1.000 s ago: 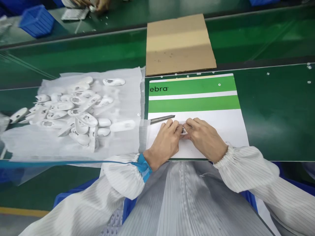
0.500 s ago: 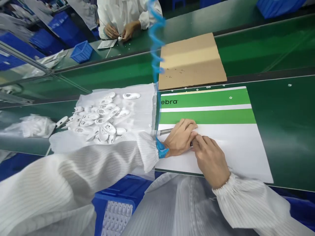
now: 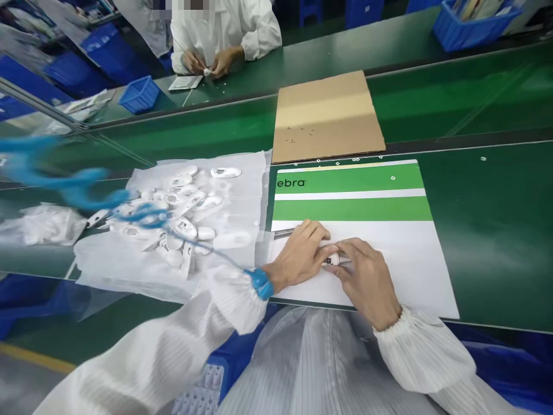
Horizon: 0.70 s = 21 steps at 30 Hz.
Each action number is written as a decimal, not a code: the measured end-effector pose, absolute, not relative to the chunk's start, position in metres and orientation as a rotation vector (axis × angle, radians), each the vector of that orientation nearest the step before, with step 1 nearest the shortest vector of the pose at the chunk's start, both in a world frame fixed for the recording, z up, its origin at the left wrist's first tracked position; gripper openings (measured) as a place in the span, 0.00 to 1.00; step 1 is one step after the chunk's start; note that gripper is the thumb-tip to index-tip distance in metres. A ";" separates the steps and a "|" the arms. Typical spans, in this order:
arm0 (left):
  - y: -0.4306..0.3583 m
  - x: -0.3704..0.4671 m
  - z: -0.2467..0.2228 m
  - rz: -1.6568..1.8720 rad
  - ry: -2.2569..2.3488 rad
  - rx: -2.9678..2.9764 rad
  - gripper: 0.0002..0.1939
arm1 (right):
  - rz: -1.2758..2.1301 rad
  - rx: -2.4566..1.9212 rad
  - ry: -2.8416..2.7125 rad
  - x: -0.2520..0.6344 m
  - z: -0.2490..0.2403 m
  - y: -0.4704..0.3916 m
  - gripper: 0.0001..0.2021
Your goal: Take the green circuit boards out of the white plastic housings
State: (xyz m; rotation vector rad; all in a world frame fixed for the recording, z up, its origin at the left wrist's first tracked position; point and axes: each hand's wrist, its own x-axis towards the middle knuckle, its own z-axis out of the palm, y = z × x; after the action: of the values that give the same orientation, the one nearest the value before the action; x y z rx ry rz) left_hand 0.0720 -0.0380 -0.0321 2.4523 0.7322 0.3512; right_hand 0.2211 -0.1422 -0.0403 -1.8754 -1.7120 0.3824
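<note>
Between my two hands is a small white plastic part [image 3: 335, 260] with a dark section, held just over the white area of a green-and-white printed sheet [image 3: 349, 208]. My left hand [image 3: 302, 253] grips its left end, thumb and fingers closed. Fingers of my right hand [image 3: 369, 279] pinch the right side. The hands partly cover the part, so its full shape is hidden. A thin metal tool, perhaps tweezers [image 3: 283, 233], sticks out by my left hand's knuckles. On my left wrist sits a blue strap [image 3: 261, 283] joined to a coiled blue cord [image 3: 82, 187].
Left of the sheet, several white plastic shells [image 3: 184, 227] lie piled on a translucent plastic bag [image 3: 235, 213]. Behind the sheet is a cardboard piece [image 3: 326, 118]. Across the green bench, a co-worker's hands [image 3: 211, 62] hold a small white part. Blue baskets [image 3: 139, 95] stand around.
My left hand has drawn back a little to the left, so more of the white part shows between the hands. The blue cord has swung from upright to the left.
</note>
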 end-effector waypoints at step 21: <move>-0.129 0.061 0.004 0.948 0.919 1.962 0.13 | 0.754 -1.820 -1.070 0.219 -0.024 -0.180 0.08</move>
State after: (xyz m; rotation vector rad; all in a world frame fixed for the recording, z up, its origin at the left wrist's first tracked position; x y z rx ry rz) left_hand 0.0613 -0.1289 0.0042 1.9623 0.9195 0.9483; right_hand 0.2193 -0.1799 -0.0238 -1.8198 -1.0702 0.7539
